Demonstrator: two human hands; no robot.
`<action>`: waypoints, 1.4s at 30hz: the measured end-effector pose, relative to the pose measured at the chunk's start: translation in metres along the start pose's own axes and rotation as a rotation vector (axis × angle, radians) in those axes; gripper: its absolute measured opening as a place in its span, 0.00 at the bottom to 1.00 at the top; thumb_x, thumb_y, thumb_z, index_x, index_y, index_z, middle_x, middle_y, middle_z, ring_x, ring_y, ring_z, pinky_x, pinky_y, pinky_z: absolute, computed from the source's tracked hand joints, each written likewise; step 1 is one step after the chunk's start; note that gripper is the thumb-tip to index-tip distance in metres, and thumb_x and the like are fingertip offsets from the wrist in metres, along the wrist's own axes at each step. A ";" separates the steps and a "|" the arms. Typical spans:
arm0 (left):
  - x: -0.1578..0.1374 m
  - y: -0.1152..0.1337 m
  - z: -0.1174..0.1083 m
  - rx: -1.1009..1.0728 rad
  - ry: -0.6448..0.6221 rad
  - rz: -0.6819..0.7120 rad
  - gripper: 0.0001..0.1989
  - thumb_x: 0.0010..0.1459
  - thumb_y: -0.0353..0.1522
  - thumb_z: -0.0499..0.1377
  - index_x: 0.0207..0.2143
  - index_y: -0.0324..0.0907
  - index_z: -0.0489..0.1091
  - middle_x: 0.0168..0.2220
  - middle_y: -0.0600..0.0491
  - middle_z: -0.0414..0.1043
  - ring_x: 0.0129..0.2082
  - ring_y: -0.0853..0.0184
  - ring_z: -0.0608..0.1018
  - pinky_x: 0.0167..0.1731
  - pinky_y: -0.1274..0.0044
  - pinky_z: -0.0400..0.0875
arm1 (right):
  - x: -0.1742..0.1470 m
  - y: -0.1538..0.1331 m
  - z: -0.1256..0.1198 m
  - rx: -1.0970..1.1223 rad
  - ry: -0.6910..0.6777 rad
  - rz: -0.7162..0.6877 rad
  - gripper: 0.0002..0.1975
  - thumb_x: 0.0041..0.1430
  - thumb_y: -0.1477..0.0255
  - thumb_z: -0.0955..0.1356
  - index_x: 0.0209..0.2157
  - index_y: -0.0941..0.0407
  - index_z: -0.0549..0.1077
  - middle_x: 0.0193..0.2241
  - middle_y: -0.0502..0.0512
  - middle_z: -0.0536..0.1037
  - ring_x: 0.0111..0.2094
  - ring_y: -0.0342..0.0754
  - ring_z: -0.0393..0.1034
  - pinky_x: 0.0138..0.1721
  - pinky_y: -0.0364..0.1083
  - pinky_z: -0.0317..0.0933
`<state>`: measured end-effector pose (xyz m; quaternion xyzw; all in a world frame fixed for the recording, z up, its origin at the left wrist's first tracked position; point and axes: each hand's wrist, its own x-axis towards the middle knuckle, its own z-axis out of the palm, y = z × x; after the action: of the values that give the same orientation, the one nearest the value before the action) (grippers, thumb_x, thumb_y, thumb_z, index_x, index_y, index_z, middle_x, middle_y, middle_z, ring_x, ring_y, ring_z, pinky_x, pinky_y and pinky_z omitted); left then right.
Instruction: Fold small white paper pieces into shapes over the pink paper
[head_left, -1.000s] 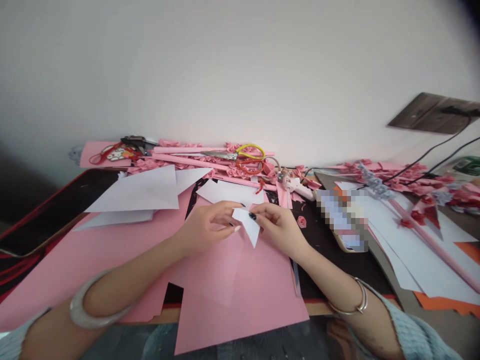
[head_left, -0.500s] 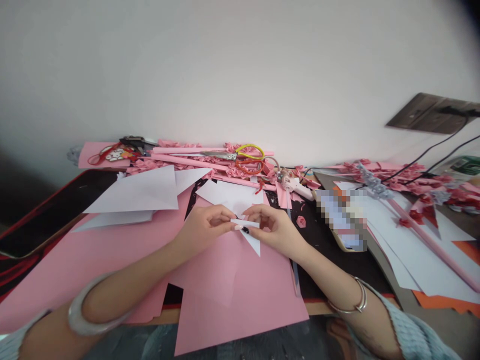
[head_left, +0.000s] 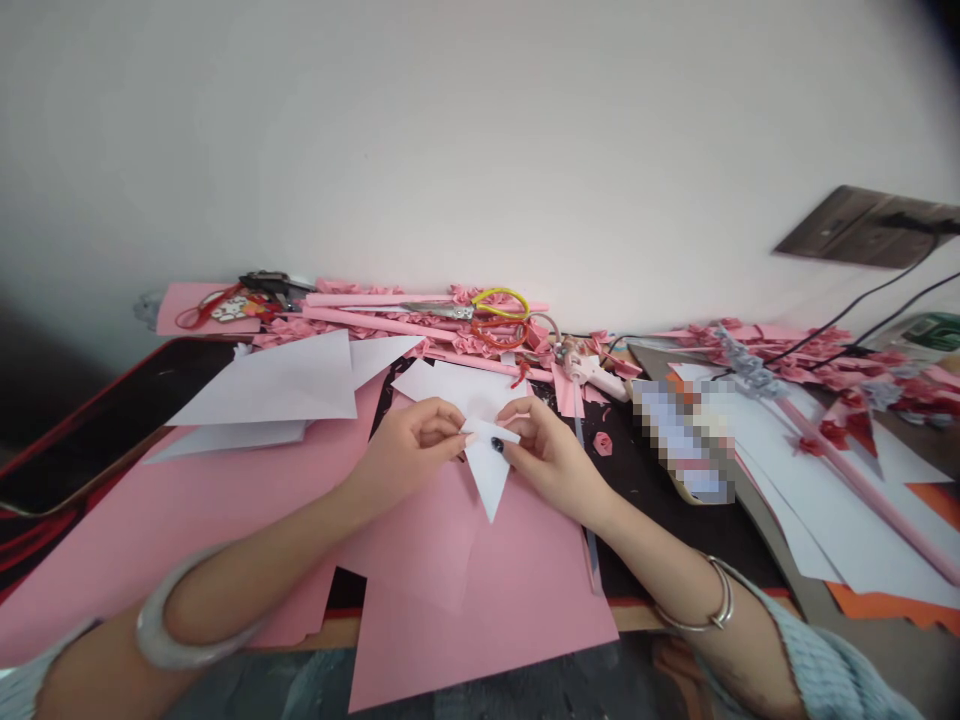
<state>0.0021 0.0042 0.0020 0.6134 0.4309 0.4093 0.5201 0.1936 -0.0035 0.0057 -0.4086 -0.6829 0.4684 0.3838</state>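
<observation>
Container: 1 clear container (head_left: 934,335) with a green part sits at the far right, cut off by the edge of view; its contents cannot be told.

Workpiece: 1 white folded paper (head_left: 490,485) is held between the 2 hands, over the pink sheet (head_left: 480,640). A narrow band crosses its top; below the band, the paper tapers to 1 point directed toward the person.

Left hand (head_left: 411,440): thumb and forefinger are closed in a pinch on the left end of the band; the remaining fingers curl loosely.

Right hand (head_left: 559,458): fingers are closed on the right part of the paper. The dark-nailed thumb lies on the near face; the other fingers curl behind the right end.

Surroundings: the pink sheet overhangs the near edge of the worktop (head_left: 343,632). Behind the hands, the scissors (head_left: 459,312) lie on pink stems (head_left: 360,318). The glue gun (head_left: 600,378) lies near the phone (head_left: 679,440), beyond the right hand.
</observation>
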 end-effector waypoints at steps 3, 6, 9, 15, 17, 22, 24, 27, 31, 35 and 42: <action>-0.001 -0.003 0.001 -0.065 -0.021 0.060 0.14 0.52 0.30 0.60 0.38 0.45 0.58 0.27 0.57 0.75 0.29 0.68 0.78 0.33 0.75 0.73 | 0.000 -0.001 0.000 0.093 0.032 -0.011 0.10 0.57 0.76 0.62 0.39 0.53 0.58 0.23 0.44 0.66 0.22 0.39 0.61 0.23 0.39 0.55; -0.002 -0.003 0.000 -0.040 -0.036 0.121 0.11 0.53 0.29 0.59 0.38 0.45 0.60 0.28 0.57 0.75 0.30 0.69 0.78 0.33 0.76 0.73 | 0.000 -0.001 -0.002 0.067 0.021 -0.015 0.05 0.58 0.74 0.62 0.37 0.54 0.63 0.22 0.46 0.66 0.22 0.40 0.61 0.23 0.40 0.56; -0.001 -0.002 -0.001 0.049 -0.024 0.151 0.05 0.53 0.30 0.58 0.35 0.42 0.69 0.34 0.53 0.76 0.34 0.67 0.78 0.37 0.75 0.73 | 0.000 0.000 -0.003 0.109 -0.002 -0.003 0.07 0.56 0.72 0.65 0.38 0.55 0.67 0.30 0.51 0.72 0.28 0.42 0.67 0.28 0.42 0.61; 0.002 -0.005 -0.003 -0.048 0.070 0.072 0.09 0.51 0.31 0.61 0.36 0.41 0.73 0.38 0.51 0.77 0.36 0.65 0.78 0.39 0.74 0.74 | 0.002 0.002 -0.004 0.311 0.004 0.009 0.15 0.50 0.74 0.69 0.42 0.53 0.70 0.35 0.52 0.76 0.36 0.45 0.72 0.37 0.45 0.66; 0.002 -0.004 -0.003 -0.083 0.061 0.030 0.09 0.49 0.31 0.63 0.36 0.40 0.73 0.37 0.51 0.77 0.35 0.65 0.79 0.38 0.75 0.74 | 0.002 0.003 -0.005 0.330 0.043 0.017 0.14 0.49 0.75 0.70 0.41 0.53 0.72 0.31 0.51 0.77 0.34 0.44 0.72 0.37 0.45 0.66; 0.000 0.000 -0.002 -0.066 0.082 -0.001 0.10 0.47 0.29 0.64 0.35 0.41 0.74 0.35 0.52 0.78 0.33 0.67 0.79 0.36 0.78 0.74 | 0.001 0.005 -0.005 0.262 0.080 0.050 0.16 0.48 0.75 0.70 0.42 0.53 0.74 0.32 0.52 0.78 0.34 0.45 0.72 0.37 0.46 0.66; -0.002 0.001 -0.003 -0.052 0.099 0.011 0.09 0.48 0.28 0.63 0.35 0.41 0.74 0.34 0.53 0.78 0.32 0.68 0.79 0.34 0.79 0.74 | 0.000 0.005 -0.005 0.164 0.090 0.034 0.16 0.48 0.75 0.70 0.42 0.53 0.74 0.35 0.53 0.77 0.34 0.45 0.71 0.37 0.47 0.66; -0.004 0.000 -0.003 -0.018 0.104 0.064 0.06 0.49 0.28 0.63 0.33 0.42 0.75 0.33 0.54 0.78 0.32 0.69 0.78 0.34 0.80 0.73 | 0.000 0.005 -0.003 -0.035 0.136 -0.045 0.12 0.50 0.76 0.70 0.38 0.53 0.77 0.33 0.54 0.74 0.33 0.45 0.68 0.33 0.45 0.65; -0.003 -0.001 -0.003 0.057 0.070 0.104 0.05 0.50 0.31 0.62 0.32 0.42 0.75 0.31 0.54 0.77 0.31 0.69 0.77 0.32 0.80 0.72 | 0.001 0.001 -0.004 -0.223 0.202 -0.146 0.07 0.50 0.78 0.69 0.31 0.54 0.78 0.30 0.53 0.69 0.33 0.44 0.65 0.31 0.43 0.63; -0.001 -0.001 -0.005 0.267 0.051 0.181 0.04 0.52 0.31 0.61 0.31 0.43 0.75 0.29 0.54 0.73 0.29 0.70 0.74 0.29 0.79 0.69 | 0.002 -0.001 -0.005 -0.285 0.152 -0.222 0.08 0.53 0.80 0.67 0.29 0.55 0.76 0.33 0.54 0.72 0.36 0.45 0.68 0.38 0.45 0.63; 0.002 -0.007 -0.008 0.514 0.032 0.505 0.07 0.56 0.27 0.56 0.33 0.42 0.75 0.33 0.52 0.72 0.34 0.69 0.73 0.36 0.76 0.67 | -0.002 -0.003 -0.003 -0.475 0.095 -0.336 0.08 0.57 0.80 0.64 0.33 0.56 0.74 0.30 0.54 0.76 0.34 0.45 0.69 0.37 0.46 0.63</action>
<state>-0.0054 0.0086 -0.0038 0.8048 0.3626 0.4127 0.2248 0.1964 -0.0046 0.0090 -0.3896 -0.8128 0.2056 0.3812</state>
